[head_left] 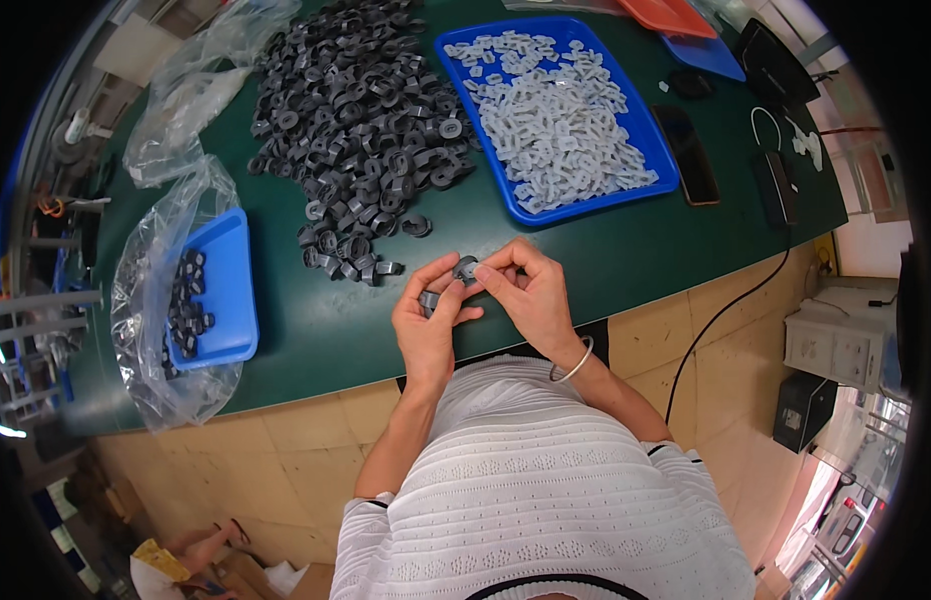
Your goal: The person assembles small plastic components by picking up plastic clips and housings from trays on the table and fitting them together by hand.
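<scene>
Both my hands meet over the near edge of the green table. My left hand [430,312] is closed around a dark grey ring-shaped plastic part [465,267], held between thumb and forefinger. A second grey part [429,301] sits tucked in the curled fingers of that hand. The fingertips of my right hand [524,293] pinch at the first ring, where a small pale piece shows against it; the fingers partly hide it. Beyond my hands spreads a large heap of dark grey ring parts [361,120]. To its right, a blue tray [662,150] holds many small whitish plastic pieces [561,125].
At left, a smaller blue tray [236,290] with dark parts lies partly under a clear plastic bag [146,300]. A phone [688,157] rests right of the large tray. A power strip [776,188] trails a black cable off the table. Another person [181,565] shows at lower left.
</scene>
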Demonstrator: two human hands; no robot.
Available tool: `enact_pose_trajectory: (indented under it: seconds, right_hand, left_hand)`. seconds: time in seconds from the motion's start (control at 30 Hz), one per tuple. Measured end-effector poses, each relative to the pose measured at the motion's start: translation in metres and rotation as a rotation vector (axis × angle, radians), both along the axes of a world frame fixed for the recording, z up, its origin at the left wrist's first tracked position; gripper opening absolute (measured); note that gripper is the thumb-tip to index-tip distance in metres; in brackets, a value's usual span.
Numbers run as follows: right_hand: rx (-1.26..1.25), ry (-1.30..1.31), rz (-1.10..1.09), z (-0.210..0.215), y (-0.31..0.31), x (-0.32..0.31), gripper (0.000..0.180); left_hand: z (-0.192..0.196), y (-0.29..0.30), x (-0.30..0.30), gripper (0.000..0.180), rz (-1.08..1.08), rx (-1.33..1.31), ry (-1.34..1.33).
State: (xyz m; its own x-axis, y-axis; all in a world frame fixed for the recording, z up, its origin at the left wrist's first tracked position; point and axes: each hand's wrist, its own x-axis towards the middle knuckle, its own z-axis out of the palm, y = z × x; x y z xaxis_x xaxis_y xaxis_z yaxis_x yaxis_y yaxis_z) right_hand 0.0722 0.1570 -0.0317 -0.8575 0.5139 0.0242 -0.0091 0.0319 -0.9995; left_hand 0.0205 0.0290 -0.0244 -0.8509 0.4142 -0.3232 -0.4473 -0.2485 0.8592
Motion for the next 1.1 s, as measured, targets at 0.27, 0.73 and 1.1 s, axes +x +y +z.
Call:
enact_pose_trajectory:
  seconds: [0.27,0.73,1.1]
  right_hand:
    - [0.035,-0.097,0.128,-0.001,0.008,-0.004,0.014]
    - [-0.555,0.077,0.159,-0.013,0.006,-0.009,0.015]
    - [0.551,0.136,0.421,0.021,0.037,-0.002,0.035]
  left_hand:
    - [-0.010,0.002,0.003,0.027,0.037,-0.105,0.152]
    - [-0.005,0.015,0.017,0.024,0.104,-0.070,0.249]
    - [0.005,0.002,-0.009,0.023,-0.048,-0.009,-0.023]
